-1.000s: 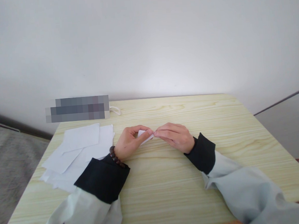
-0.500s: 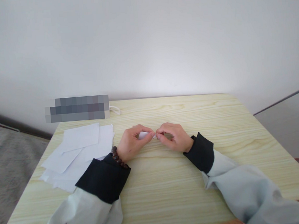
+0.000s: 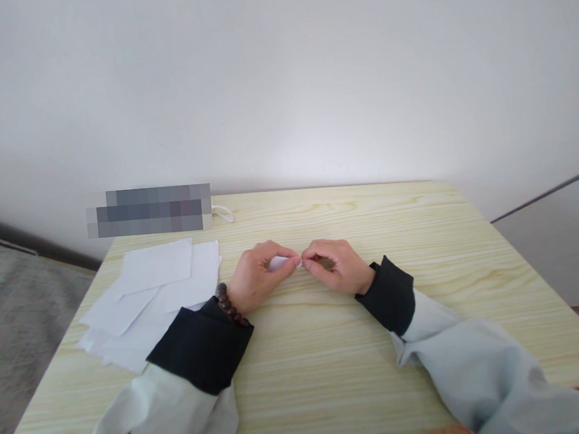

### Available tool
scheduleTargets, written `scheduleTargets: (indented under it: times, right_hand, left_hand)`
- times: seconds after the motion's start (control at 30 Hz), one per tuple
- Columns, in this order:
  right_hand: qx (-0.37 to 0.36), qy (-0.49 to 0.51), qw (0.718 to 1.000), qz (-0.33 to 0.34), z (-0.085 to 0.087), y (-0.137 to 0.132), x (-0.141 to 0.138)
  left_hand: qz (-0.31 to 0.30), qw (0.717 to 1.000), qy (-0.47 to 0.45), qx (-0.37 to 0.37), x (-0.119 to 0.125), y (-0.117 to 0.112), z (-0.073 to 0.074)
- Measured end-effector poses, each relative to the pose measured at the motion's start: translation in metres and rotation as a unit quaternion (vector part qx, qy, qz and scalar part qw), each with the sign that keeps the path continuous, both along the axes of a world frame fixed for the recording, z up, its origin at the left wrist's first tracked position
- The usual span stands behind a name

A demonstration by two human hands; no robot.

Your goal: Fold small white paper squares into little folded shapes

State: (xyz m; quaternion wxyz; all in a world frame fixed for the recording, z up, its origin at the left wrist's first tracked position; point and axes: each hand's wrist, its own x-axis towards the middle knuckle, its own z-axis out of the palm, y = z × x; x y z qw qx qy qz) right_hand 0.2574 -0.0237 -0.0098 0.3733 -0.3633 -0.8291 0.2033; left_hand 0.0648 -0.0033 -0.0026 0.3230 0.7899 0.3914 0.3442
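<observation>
Both hands meet at the middle of a pale wooden table (image 3: 423,253). My left hand (image 3: 254,276), with a dark bead bracelet at the wrist, is curled around a small folded piece of white paper (image 3: 278,263). My right hand (image 3: 336,265) pinches the right tip of the same paper between thumb and forefinger. Most of the paper is hidden inside my left fingers. Both hands rest on the tabletop.
A loose pile of white paper sheets (image 3: 149,288) lies on the table to the left of my left hand. A white cord loop (image 3: 223,213) sits at the table's far edge. A plain white wall stands behind the table.
My right hand has curled from flatter fingers into a tighter pinch on the paper's tip and shifted slightly left. The left hand has closed more over the paper.
</observation>
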Motion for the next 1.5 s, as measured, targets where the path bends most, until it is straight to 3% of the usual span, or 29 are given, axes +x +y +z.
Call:
scheduleTargets:
  times: [0.73,0.9,0.97,1.23,1.5]
  right_hand:
    - [-0.025,-0.001,1.000,-0.004,0.000,0.000,0.001]
    - [-0.008,0.057,0.991,-0.118,0.000,0.002,0.002]
    - [-0.005,0.071,0.987,-0.145,-0.001,0.003,0.002]
    - [0.036,0.049,0.992,-0.107,0.000,0.003,0.000]
    - [0.036,0.056,0.989,-0.135,-0.005,0.004,0.001]
  left_hand:
    - [0.003,0.999,-0.003,-0.045,0.001,0.000,0.000]
    - [0.064,0.991,-0.086,-0.086,0.003,0.002,-0.009]
    - [0.054,0.984,-0.130,-0.113,0.003,0.003,-0.012]
    - [0.056,0.990,-0.090,-0.096,0.001,0.004,-0.011]
    - [0.081,0.958,-0.230,-0.147,0.005,0.002,-0.010]
